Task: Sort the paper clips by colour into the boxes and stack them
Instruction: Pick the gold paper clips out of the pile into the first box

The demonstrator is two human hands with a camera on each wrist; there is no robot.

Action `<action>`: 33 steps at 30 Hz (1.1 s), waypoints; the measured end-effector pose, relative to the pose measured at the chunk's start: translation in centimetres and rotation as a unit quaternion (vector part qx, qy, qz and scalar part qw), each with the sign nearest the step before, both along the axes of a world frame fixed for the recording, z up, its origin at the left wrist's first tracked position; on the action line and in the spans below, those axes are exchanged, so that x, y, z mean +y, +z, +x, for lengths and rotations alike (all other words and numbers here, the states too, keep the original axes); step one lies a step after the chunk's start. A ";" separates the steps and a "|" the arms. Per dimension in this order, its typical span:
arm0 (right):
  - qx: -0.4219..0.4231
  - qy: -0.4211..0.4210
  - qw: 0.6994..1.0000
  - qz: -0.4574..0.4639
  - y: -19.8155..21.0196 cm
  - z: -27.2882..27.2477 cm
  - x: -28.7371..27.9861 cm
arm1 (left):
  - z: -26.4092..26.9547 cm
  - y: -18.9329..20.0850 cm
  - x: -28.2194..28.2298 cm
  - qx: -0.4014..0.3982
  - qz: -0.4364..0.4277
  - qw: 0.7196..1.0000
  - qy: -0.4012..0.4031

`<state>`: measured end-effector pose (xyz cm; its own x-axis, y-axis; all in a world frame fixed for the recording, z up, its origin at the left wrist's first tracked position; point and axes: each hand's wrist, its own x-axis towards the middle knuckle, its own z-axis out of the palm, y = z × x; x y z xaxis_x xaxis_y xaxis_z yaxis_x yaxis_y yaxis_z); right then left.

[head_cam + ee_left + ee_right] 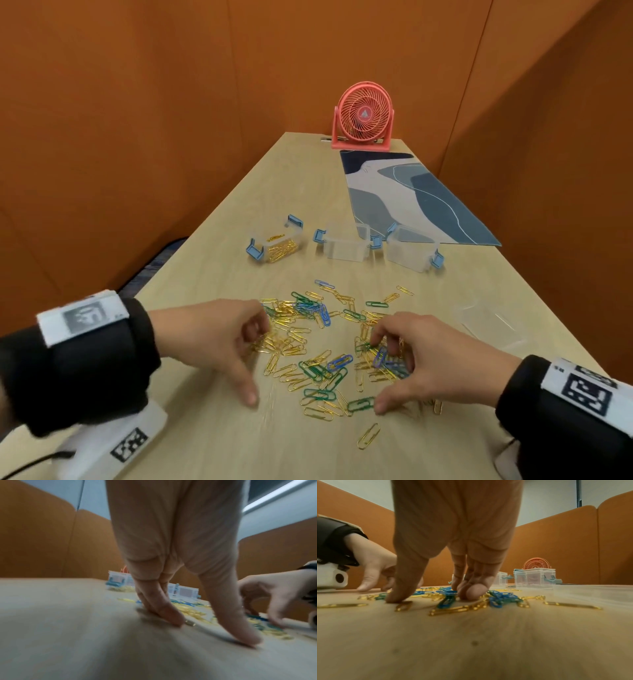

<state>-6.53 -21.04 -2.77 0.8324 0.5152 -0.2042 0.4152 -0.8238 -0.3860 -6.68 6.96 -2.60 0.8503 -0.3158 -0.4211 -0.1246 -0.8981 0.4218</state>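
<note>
A loose pile of gold, green and blue paper clips point(322, 349) lies on the wooden table point(212, 274). My left hand point(251, 366) rests its fingertips point(171, 619) on gold clips at the pile's left side, thumb spread apart on bare wood. Over the pile's right side, my right hand point(376, 375) arches, fingers down among blue and green clips point(447, 600) and thumb beside a green clip point(359, 404). Neither hand pinches anything. Behind the pile stand three clear boxes with blue latches: the left box point(274, 245) holds gold clips, while the middle box point(346, 246) and right box point(412, 251) look empty.
A clear lid point(489, 323) lies flat to the right of the pile. A patterned blue mat point(411, 195) and a pink desk fan point(363, 118) sit at the far end. Orange partition walls point(137, 137) enclose the table. One gold clip point(368, 435) lies alone near me.
</note>
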 end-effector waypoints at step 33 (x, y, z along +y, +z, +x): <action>-0.108 -0.045 0.989 0.094 -0.3 1.1 0.3 | 0.8 -1.2 -2.4 -0.188 -0.112 0.967 -0.134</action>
<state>-5.39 -20.78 -3.09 0.8904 0.4488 0.0756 0.4327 -0.7833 -0.4463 -5.91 4.55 -3.81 0.8053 -0.5928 0.0063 -0.5222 -0.7042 0.4810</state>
